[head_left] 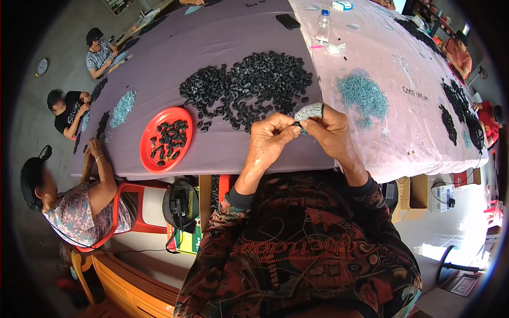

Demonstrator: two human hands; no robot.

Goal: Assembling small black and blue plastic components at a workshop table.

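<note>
Mostly hidden black piece [297, 124]: small, between the hands.
Left hand [269, 137]: fingers pinched together on it.
Right hand [331, 133]: fingers curled beside silvery band [309, 111]; grip unclear.

I was in a workshop of sorts: heaps of small black parts [273, 77] and pale blue pieces [363, 95] lay on a long, cloth-covered table [159, 69], and people [68, 115] worked at further piles [103, 123] along its left and right edges. A red plastic chair [139, 208] stood by the near left corner, a wooden bench [130, 281] near it, and cardboard boxes [419, 192] below the near edge, toward the right corner.
</note>
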